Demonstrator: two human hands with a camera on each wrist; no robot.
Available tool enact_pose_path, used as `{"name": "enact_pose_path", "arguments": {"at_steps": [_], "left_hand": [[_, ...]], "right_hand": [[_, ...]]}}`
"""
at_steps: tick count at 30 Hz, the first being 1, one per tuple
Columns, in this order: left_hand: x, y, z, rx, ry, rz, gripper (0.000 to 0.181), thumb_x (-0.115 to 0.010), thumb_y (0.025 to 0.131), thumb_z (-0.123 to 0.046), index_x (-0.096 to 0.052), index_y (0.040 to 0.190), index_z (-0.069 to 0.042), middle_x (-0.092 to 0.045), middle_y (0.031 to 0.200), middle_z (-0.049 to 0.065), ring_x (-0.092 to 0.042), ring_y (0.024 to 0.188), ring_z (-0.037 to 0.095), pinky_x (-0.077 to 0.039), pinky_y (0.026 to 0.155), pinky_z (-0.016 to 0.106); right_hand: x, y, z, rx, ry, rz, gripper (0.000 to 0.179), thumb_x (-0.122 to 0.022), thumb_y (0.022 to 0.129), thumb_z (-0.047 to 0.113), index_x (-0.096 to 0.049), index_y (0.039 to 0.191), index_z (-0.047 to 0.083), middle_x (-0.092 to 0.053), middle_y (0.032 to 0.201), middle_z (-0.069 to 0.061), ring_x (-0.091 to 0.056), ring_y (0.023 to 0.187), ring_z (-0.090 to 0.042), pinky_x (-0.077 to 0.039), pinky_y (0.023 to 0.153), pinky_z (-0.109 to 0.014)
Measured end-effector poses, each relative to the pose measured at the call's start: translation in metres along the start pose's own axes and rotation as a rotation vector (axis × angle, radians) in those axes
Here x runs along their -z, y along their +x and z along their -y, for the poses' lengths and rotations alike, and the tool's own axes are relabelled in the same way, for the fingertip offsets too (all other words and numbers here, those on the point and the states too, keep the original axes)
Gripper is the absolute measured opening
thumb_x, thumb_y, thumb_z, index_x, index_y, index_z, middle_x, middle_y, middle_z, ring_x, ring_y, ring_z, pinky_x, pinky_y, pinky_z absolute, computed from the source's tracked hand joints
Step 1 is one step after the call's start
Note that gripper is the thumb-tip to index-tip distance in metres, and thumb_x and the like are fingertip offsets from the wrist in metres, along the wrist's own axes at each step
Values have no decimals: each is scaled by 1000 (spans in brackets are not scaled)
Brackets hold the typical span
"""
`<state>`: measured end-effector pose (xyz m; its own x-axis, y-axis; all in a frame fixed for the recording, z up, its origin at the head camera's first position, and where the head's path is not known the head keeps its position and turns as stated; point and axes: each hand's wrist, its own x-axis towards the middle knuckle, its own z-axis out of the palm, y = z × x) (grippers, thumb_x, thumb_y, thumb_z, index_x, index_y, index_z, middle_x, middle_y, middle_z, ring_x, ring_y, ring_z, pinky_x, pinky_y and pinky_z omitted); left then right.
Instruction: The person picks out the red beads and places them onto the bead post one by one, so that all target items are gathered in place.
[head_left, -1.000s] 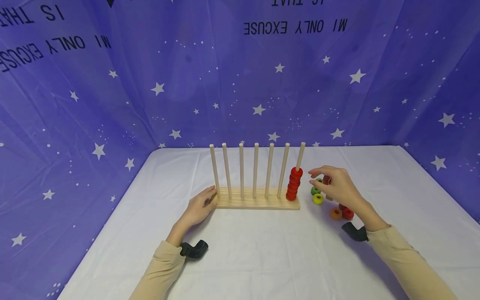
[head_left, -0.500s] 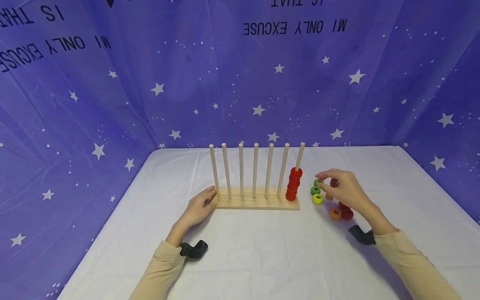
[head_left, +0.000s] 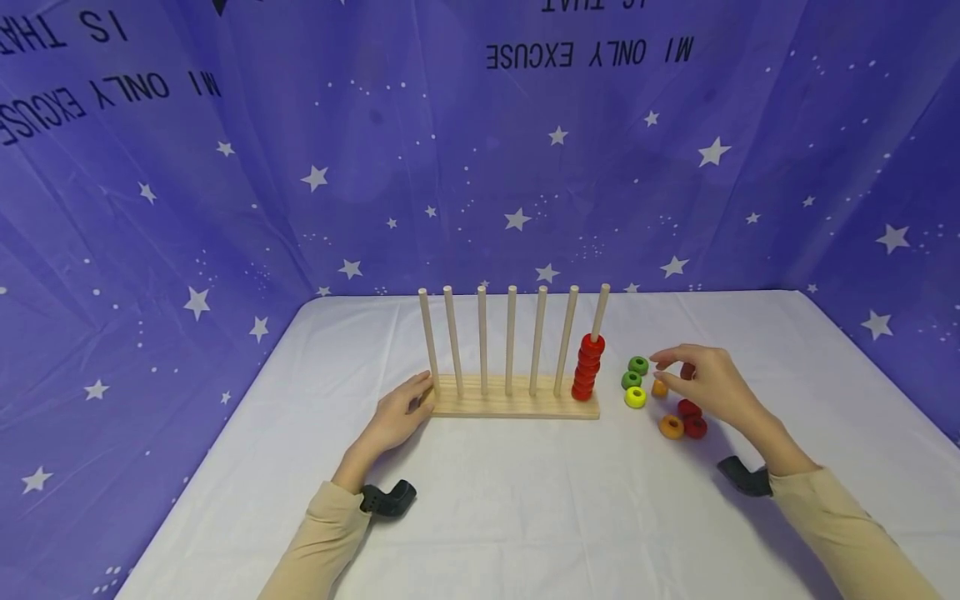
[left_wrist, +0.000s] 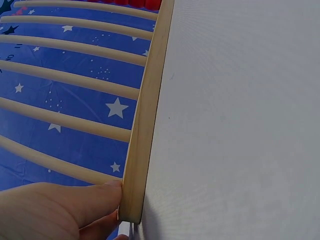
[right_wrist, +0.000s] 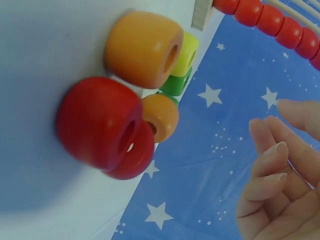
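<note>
A wooden bead stand [head_left: 517, 406] with several upright rods stands on the table. Red beads [head_left: 587, 369] are stacked on its rightmost rod; the other rods are bare. My left hand [head_left: 400, 412] grips the left end of the base, and the left wrist view shows the thumb [left_wrist: 95, 200] against it. Above the loose beads hovers my right hand [head_left: 716, 383], fingers loosely bent, holding nothing. Nearest it lies an orange bead [head_left: 659, 389]. Two green beads [head_left: 632, 382] and a yellow bead [head_left: 635, 403] lie to its left; a second orange bead [right_wrist: 137, 47] and two red beads [right_wrist: 90, 120] are nearer me.
A white cloth [head_left: 525, 508] covers the table. Behind it and at both sides hangs a purple-blue curtain [head_left: 465, 167] with stars and lettering. A black device is strapped on each wrist.
My right hand has moved right, away from the stand and past the green beads, so more of the loose beads show. The left hand and the stand have stayed put.
</note>
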<state>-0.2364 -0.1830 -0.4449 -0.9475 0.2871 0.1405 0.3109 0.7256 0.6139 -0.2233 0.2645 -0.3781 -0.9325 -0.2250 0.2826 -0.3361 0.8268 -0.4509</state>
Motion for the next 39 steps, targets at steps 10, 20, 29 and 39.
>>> {"name": "enact_pose_path", "arguments": {"at_steps": [10, 20, 29, 39], "left_hand": [[0, -2, 0, -6, -6, -9, 49, -57, 90, -10, -45, 135, 5, -42, 145, 21, -38, 135, 40, -34, 111, 51], [1, -2, 1, -8, 9, -10, 48, -56, 91, -9, -45, 136, 5, -41, 146, 21, -38, 135, 40, -35, 110, 51], [0, -1, 1, -10, 5, -10, 49, -56, 90, -11, -44, 136, 5, -41, 146, 21, -38, 135, 40, -34, 111, 51], [-1, 0, 0, -2, -3, -6, 49, -56, 90, -11, -44, 136, 5, -41, 146, 21, -37, 136, 40, -34, 111, 52]], "right_hand": [[1, -5, -9, -68, -58, 38, 28, -71, 81, 15, -69, 105, 1, -71, 90, -14, -41, 59, -11, -31, 45, -20], [4, -7, -13, -133, -81, 62, 28, -69, 82, 15, -69, 105, 1, -71, 92, -18, -44, 59, -13, -32, 46, -20], [5, -8, -17, -212, -119, 120, 29, -67, 83, 21, -70, 99, -2, -71, 89, -18, -55, 70, -19, -41, 57, -25], [7, -10, -23, -346, -159, 281, 35, -66, 84, 26, -69, 97, -6, -71, 86, -17, -61, 72, -23, -53, 64, -41]]}}
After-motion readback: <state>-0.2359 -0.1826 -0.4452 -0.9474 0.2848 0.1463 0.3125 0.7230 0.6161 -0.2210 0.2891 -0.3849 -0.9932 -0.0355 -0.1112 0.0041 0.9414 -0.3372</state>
